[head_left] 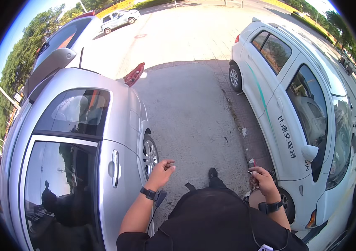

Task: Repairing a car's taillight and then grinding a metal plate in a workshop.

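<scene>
My left hand (160,175) is raised beside the silver car (121,175), over its wheel (149,154). Its fingers are loosely curled, with a gap between thumb and forefinger, and I see nothing between them. On the other side, my right hand (264,182) is held up near the white car (266,117). Thumb and fingers there pinch a small, thin thing (250,171) that is too small to name. Each wrist wears a black band, and a cable hangs by the left one.
A strip of grey concrete (182,108) lies between the cars, edged by brick paving (245,121) with litter. The silver car's red tail light (134,75) sticks out into this strip. The white car's side mirror (309,153) juts outward. Another car (119,19) stands far off.
</scene>
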Demonstrator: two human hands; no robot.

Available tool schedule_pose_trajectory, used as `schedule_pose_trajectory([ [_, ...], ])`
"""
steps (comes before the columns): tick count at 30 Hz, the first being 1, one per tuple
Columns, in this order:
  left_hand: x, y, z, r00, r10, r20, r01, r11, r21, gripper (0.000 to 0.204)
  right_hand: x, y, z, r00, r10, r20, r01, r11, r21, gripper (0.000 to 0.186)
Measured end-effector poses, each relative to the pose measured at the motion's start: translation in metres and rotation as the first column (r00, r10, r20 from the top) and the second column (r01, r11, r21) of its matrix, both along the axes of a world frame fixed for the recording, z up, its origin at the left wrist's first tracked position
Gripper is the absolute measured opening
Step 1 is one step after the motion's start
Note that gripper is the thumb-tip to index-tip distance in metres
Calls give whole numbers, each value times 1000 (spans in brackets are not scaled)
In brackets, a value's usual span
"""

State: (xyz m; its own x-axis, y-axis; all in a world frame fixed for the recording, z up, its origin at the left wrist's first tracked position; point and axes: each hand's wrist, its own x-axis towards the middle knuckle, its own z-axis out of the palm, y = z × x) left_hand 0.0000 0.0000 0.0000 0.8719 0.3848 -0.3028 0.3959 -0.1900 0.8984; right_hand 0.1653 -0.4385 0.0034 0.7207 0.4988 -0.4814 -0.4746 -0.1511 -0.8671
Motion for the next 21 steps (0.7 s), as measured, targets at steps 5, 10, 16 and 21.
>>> schedule_pose_trajectory([
  [5, 172, 65, -76, 914, 315, 255, -301, 949, -93, 27, 216, 125, -29, 988, 135, 80, -129, 988, -84, 27],
  [10, 217, 111, -111, 863, 503, -51, -474, 769, -430, 26, 335, 318, 13, 883, 431, 188, -407, 900, -156, 26],
  [16, 331, 277, -180, 690, 723, -16, -665, 625, -408, 26, 474, 489, 7, 648, 693, 317, -672, 715, -192, 21],
  [21, 454, 428, -191, 582, 810, 71, -767, 576, -283, 38, 565, 600, 3, 767, 613, 189, -635, 768, 83, 20],
])
